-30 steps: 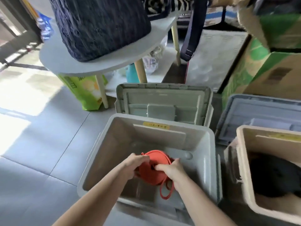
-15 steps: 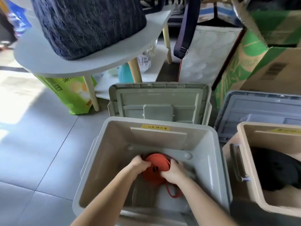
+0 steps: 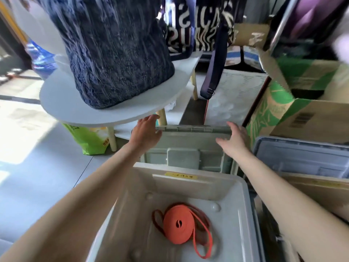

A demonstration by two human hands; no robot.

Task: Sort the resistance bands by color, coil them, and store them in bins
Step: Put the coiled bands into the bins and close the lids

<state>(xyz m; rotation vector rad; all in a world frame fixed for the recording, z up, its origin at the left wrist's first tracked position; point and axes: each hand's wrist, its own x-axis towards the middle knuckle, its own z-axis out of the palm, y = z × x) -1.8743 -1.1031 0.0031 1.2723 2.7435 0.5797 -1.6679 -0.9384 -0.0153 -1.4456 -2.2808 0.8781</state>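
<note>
1. Far left: a round table (image 3: 62, 108) carries a dark knitted bag (image 3: 113, 53). A green packet (image 3: 90, 140) stands on the floor beneath it. Neither belongs to the task.

2. Left hand (image 3: 145, 133): extended to the far-left corner of the grey lid (image 3: 188, 146), fingers straight and loosely spread, holding nothing. The lid leans upright behind the grey bin (image 3: 243, 188), so the hand is placed to take that corner.

3. Centre: the orange resistance band (image 3: 177, 225) lies flat on the floor of the grey bin, wound into a tight disc. One loose loop trails toward the near-right side. Neither hand touches it. A yellow label (image 3: 181, 175) on the bin's far wall probably marks the colour assigned here.

4. Right hand (image 3: 234, 142): mirrors the left at the lid's far-right corner, fingers spread, palm turned inward. Motion blur obscures the fingertips, so actual contact with the lid cannot be confirmed for either hand.

5. Judgement: the orange band is stored. The symmetrical two-corner reach suits lifting the wide lid level and seating it on the bin.

6. Right: a second, blue-grey lid (image 3: 302, 157) leans behind a beige bin (image 3: 311, 186), and a cardboard box (image 3: 302, 118) stands beyond them.
</note>
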